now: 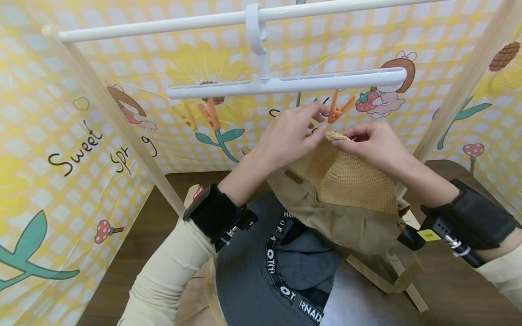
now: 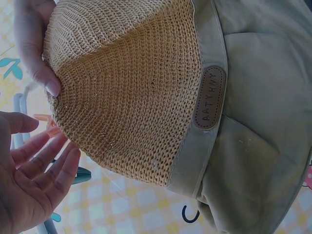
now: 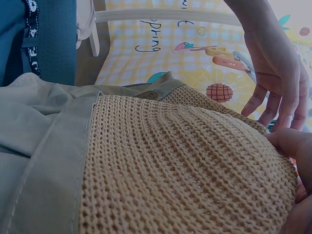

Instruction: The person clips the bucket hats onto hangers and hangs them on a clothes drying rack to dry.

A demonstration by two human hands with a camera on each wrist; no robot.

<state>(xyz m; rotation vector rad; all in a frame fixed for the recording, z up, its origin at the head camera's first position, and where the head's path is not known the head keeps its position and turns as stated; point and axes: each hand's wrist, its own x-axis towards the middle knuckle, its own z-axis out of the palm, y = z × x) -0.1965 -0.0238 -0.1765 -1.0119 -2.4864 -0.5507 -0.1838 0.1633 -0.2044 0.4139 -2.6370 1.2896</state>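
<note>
A tan bucket hat [image 1: 356, 181] with a woven straw crown and a wide cloth brim hangs crown up below the hanger. My right hand [image 1: 377, 142] pinches the tip of its crown, thumb on the near side. Beside that tip is my left hand [image 1: 285, 136]; in the left wrist view its fingers spread loosely, fingertips close to the weave, and grip nothing. Just above both hands, an orange clothespin [image 1: 337, 111] dangles from the right part of the white hanger [image 1: 302, 82]. A leather label [image 2: 209, 97] shows on the hat's band.
The hanger hooks over a white rod [image 1: 163, 26] between wooden posts [image 1: 122, 127]. Another orange clothespin [image 1: 210, 114] and a yellow one [image 1: 186, 117] hang at its left. Below lies a dark grey hat [image 1: 244, 253] with a lettered strap, over a beige one [image 1: 195, 294]. A checkered cloth backs everything.
</note>
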